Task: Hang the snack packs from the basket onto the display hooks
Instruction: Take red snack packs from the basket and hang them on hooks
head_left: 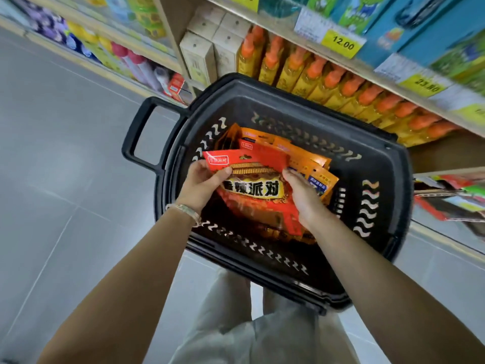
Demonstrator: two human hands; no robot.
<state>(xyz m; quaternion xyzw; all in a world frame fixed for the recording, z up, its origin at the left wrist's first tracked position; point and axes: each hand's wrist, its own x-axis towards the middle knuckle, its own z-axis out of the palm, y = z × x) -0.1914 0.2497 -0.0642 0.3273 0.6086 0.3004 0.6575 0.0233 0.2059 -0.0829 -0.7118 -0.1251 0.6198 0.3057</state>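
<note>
Picking up a pack, none hung yet.
The glossy red foil snack pack lies atop orange packs inside the black perforated plastic basket; the left hand pinches its header corner, the right hand grips its right edge. Next: lift it clear and find hooks, which are out of view.

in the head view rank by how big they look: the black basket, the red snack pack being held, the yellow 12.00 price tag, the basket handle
1. black basket
2. red snack pack, held by the left hand and the right hand
3. basket handle
4. yellow 12.00 price tag; it sits farther from the camera, so its true size is unsure.
</note>
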